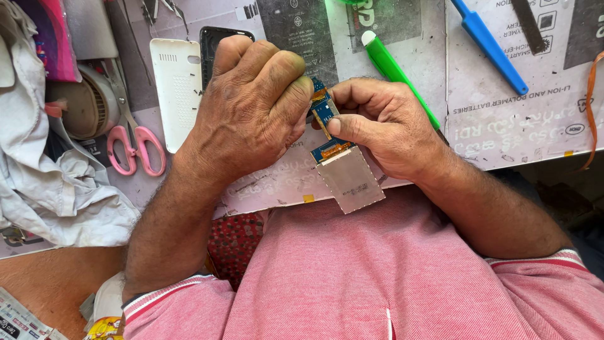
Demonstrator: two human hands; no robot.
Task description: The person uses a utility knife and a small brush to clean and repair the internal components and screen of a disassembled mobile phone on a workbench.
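Both hands hold a small blue circuit board [324, 112] with an orange flex strip and a grey metal-backed display panel [350, 180] hanging from its lower end. My left hand [251, 104] curls over the board's top, fingertips pinching its upper edge. My right hand [384, 126] grips the board from the right, thumb pressed flat along its face. The assembly hovers above the front edge of a grey printed mat [503, 119] on the bench.
A white phone back cover [178, 85] and a dark phone body [212, 44] lie behind my left hand. Pink-handled scissors [133, 148], white cloth [56, 189], a green-handled tool [393, 69], a blue-handled tool [491, 45] and an orange strip [591, 101] surround the work.
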